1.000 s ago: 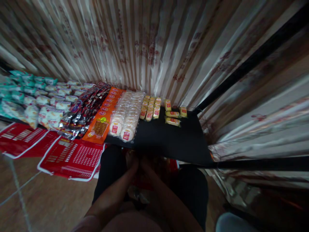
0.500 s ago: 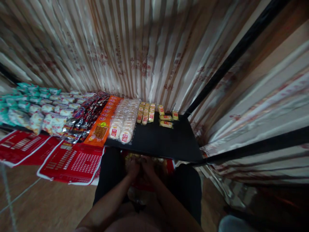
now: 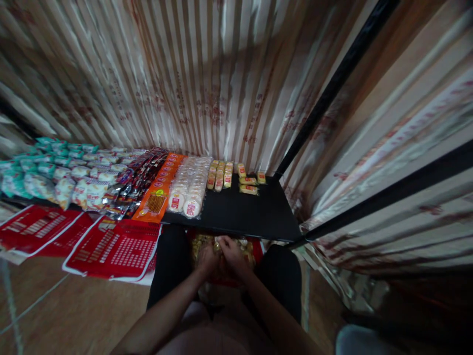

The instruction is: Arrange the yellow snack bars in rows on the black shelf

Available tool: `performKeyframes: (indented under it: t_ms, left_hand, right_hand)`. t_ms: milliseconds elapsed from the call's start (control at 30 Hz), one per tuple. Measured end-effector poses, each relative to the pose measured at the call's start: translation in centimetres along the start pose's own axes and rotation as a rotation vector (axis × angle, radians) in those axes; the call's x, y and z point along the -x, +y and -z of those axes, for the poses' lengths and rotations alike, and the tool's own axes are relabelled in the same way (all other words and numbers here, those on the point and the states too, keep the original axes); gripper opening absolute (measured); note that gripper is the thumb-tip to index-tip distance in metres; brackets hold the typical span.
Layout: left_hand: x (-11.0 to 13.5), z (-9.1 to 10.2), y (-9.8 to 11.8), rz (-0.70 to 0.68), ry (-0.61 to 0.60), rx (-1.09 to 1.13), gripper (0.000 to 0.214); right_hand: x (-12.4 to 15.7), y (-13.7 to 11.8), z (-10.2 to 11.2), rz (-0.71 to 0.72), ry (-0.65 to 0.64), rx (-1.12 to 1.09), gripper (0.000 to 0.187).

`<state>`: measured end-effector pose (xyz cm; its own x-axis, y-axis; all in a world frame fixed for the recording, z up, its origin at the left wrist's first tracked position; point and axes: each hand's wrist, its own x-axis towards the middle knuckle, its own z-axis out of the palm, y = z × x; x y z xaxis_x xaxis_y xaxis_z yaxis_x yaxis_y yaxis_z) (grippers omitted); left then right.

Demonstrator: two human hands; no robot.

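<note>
My left hand (image 3: 207, 257) and my right hand (image 3: 232, 252) meet low in front of me, between my knees. Both have their fingers curled inward over a red bag or box (image 3: 258, 249) full of small yellow-wrapped snacks (image 3: 201, 240). A bit of gold wrapper shows between the two hands, but dim light hides what exactly the fingers hold. Beyond the hands, on the black table (image 3: 236, 217), lie a block of yellow packets (image 3: 219, 176) in short rows and a few separate yellow packets (image 3: 249, 189) to its right.
Leftward along the table are clear-wrapped round crackers (image 3: 191, 207), orange packs (image 3: 155, 199), dark shiny packs (image 3: 138, 180), white packs (image 3: 92, 190) and green packs (image 3: 37, 185). Red printed bags (image 3: 114, 249) hang off the front edge. Black poles (image 3: 328, 98) and striped sheeting (image 3: 207, 74) stand behind.
The view has shifted slightly. My right hand has turned and its fingers show more plainly beside the left; both hands stay over the yellow snacks.
</note>
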<state>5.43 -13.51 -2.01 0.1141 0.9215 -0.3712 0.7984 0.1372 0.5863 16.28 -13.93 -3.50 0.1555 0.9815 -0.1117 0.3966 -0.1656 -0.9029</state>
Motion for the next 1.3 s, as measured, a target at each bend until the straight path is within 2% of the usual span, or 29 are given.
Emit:
performKeyframes:
  t_ms: [100, 200, 400, 533, 667, 800, 1033, 1167, 1300]
  left_hand:
    - [0.6, 0.6, 0.7, -0.017, 0.019, 0.029, 0.039]
    - [1.0, 1.1, 1.3, -0.081, 0.041, 0.054, 0.032]
    - [0.7, 2.0, 2.5, -0.152, 0.050, 0.107, 0.023]
    - [0.1, 2.7, 3.5, -0.180, 0.107, 0.132, 0.023]
    - [-0.5, 3.6, 4.7, -0.133, 0.125, 0.106, 0.031]
    - [-1.6, 4.3, 5.7, -0.137, 0.140, 0.090, 0.034]
    - [-4.2, 4.9, 7.7, -0.181, 0.199, 0.193, 0.036]
    - [-6.2, 4.6, 8.8, -0.159, 0.232, 0.308, 0.026]
    - [-8.3, 3.8, 9.5, -0.196, 0.303, 0.279, 0.026]
  right_hand:
    - [0.4, -1.0, 1.0, 0.010, 0.000, -0.058, 0.032]
    - [0.3, -1.8, 2.0, -0.048, -0.017, -0.144, 0.034]
    - [-0.6, -2.6, 3.7, -0.127, -0.003, -0.251, 0.052]
    - [-1.5, -2.2, 4.0, -0.098, -0.002, -0.288, 0.049]
    - [-2.4, -1.5, 4.0, -0.024, -0.017, -0.290, 0.037]
    - [-3.1, -1.3, 4.0, 0.071, -0.011, -0.275, 0.028]
    - [-5.8, -2.4, 4.7, 0.067, 0.085, -0.201, 0.029]
    - [-8.0, -2.7, 5.3, 0.068, 0.175, -0.126, 0.030]
    - [-10.2, -2.8, 5.5, 0.055, 0.276, -0.041, 0.030]
